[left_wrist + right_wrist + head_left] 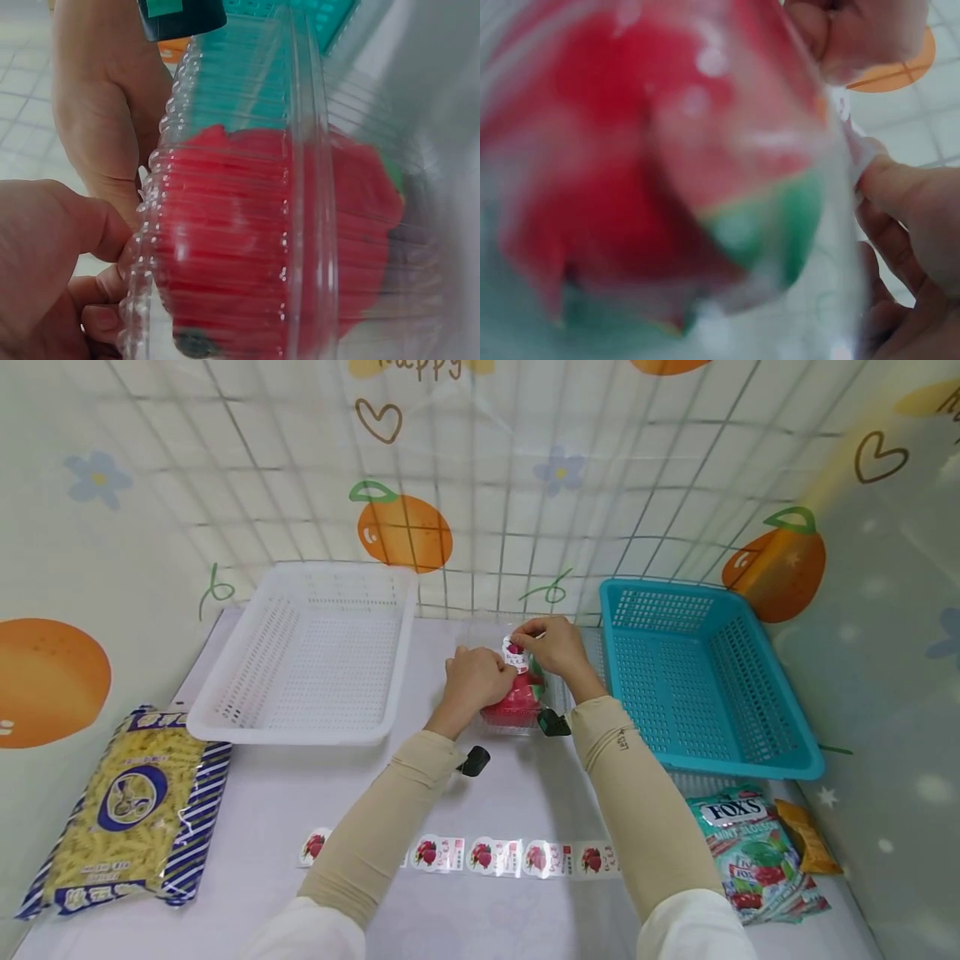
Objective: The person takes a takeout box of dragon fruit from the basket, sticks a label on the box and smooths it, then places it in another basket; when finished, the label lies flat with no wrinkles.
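A clear plastic clamshell box [510, 720] stands closed on the table, with red, green-tipped dragon fruit [525, 693] inside. Over its lid is a white sticker [515, 657] with a red fruit picture. My right hand [558, 647] pinches the sticker's far end between thumb and finger; that grip also shows in the right wrist view. At the near end, my left hand [476, 679] has its fingers curled and its thumb and fingertip on the sticker. In the left wrist view the left fingertips [112, 281] are close against the lid; how much sticker touches it is hidden.
A white basket [401, 693] stands left of the box, a turquoise basket [780, 772] right. A pasta bag [135, 810] lies far left. Candy bags [757, 860] and a small orange packet [806, 837] lie at right. A strip of stickers [495, 857] crosses the front, partly under the forearms.
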`<state>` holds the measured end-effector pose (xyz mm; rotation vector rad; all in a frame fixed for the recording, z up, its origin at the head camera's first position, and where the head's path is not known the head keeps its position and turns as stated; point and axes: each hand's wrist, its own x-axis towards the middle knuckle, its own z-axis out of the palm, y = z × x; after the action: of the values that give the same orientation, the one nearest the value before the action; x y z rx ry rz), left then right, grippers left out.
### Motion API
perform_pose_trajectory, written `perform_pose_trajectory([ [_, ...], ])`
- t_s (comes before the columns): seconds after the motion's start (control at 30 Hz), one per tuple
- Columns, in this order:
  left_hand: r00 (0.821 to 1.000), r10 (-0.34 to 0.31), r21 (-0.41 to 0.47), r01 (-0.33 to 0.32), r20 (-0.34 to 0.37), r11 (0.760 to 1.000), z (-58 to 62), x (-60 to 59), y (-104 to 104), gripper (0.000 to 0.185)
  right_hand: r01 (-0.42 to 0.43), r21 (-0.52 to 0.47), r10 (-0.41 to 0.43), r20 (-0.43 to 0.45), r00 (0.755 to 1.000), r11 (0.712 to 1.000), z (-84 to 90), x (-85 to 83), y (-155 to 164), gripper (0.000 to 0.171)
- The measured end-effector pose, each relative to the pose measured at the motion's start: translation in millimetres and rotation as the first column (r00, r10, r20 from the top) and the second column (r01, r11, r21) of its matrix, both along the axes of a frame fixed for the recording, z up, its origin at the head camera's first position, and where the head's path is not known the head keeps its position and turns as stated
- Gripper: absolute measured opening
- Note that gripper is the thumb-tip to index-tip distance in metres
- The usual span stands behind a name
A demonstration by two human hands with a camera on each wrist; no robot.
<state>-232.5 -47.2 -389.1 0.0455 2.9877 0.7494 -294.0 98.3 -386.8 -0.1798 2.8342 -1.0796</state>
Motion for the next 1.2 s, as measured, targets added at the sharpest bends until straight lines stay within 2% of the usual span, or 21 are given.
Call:
perform_pose_trajectory([
  [0.17,1.0,0.01,0.023,-0.011,0.019,1.0,-0.5,-2.5,0.1,0.042,-0.001,0.021,0.001,-0.007,1.0,1.0,-0.7,1.5,-1.9,0.025],
  [0.47,1.0,-0.002,0.014,0.002,0.007,1.0,-1.8,-3.7,-0.6,0.046,0.01,0.034,-0.009,-0.033,0.999,0.999,-1.1,2.4,-3.3,0.023],
  [0.8,1.0,-0.02,0.008,0.02,-0.017,1.0,-4.7,-2.3,-1.7,0.046,0.008,0.057,-0.008,-0.015,1.0,0.998,-0.7,1.8,-4.9,0.025],
  [1.2,0.998,-0.025,0.025,0.027,-0.061,0.999,-6.2,-1.5,-1.9,0.045,0.084,0.036,-0.082,-0.063,0.995,0.996,-6.9,1.9,-9.9,0.02],
])
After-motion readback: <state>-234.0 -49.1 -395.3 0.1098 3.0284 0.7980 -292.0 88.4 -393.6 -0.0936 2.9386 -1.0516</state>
